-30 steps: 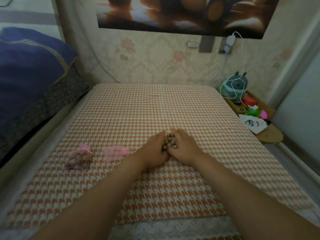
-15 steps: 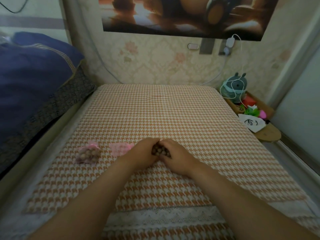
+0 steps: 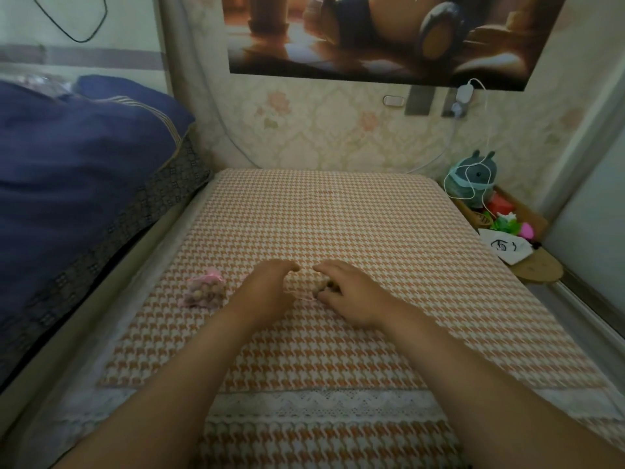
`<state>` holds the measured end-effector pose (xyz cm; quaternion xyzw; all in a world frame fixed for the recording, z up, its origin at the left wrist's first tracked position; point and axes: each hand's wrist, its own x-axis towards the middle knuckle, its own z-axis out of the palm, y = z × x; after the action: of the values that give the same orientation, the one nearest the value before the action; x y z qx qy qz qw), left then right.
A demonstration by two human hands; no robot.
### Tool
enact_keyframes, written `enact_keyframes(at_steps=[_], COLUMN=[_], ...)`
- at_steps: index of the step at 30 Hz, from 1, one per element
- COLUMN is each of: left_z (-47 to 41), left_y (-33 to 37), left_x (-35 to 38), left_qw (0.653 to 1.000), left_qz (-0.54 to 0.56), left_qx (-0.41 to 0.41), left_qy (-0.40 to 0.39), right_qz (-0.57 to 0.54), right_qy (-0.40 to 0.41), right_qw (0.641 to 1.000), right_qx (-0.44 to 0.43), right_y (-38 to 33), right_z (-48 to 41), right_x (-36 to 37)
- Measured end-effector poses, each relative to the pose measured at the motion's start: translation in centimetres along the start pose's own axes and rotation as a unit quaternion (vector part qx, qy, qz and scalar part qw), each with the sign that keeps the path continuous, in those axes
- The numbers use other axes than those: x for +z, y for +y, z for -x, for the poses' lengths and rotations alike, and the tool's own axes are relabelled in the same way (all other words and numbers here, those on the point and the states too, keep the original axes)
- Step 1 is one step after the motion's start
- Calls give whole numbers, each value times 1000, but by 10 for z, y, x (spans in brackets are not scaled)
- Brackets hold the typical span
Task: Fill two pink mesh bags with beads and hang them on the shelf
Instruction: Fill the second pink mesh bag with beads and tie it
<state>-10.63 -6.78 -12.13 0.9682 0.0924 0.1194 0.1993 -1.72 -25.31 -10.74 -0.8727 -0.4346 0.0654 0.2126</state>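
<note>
A pink mesh bag [image 3: 205, 292], drawn shut at its top and bulging with tan and brown beads, lies slumped on the checked cloth. Well to its right, a small cluster of brown beads [image 3: 325, 286] shows. A thin strip of pink mesh [image 3: 306, 297] lies flat just left of them.

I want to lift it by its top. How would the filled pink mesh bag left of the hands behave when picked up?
The filled pink mesh bag looks soft: it slumps into a lumpy mound on the houndstooth cloth, so it would probably sag and hang from its gathered top. It bulges with round beads, so it is likely weighty for its size. Pushed, it would probably shift rather than roll.
</note>
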Motion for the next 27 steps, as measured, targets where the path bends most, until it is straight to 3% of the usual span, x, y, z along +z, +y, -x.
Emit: enact_keyframes(at_steps=[4, 9, 15, 20, 24, 27], left_z=[9, 16, 23, 24, 24, 16], left_y=[-8, -14, -20, -8, 1, 8], left_x=[-7, -11, -26, -46, -53, -51], left_qw=[998, 998, 989, 955, 924, 923], left_qz=[-45, -44, 86, 272, 366, 371], left_qx=[-20, -36, -106, -97, -97, -75], left_qy=[-50, -8, 58, 63, 48, 60], right_qz=[5, 29, 1, -193, -387, -425], right_qy=[-47, -88, -59, 7, 14, 30], right_qw=[999, 996, 998, 981, 916, 895], right_qx=[-1, 11, 16, 32, 104, 136], right_y=[-23, -41, -49, -53, -57, -53], right_z=[-1, -6, -13, -18, -23, -23], right_x=[-3, 4, 7, 9, -4, -6])
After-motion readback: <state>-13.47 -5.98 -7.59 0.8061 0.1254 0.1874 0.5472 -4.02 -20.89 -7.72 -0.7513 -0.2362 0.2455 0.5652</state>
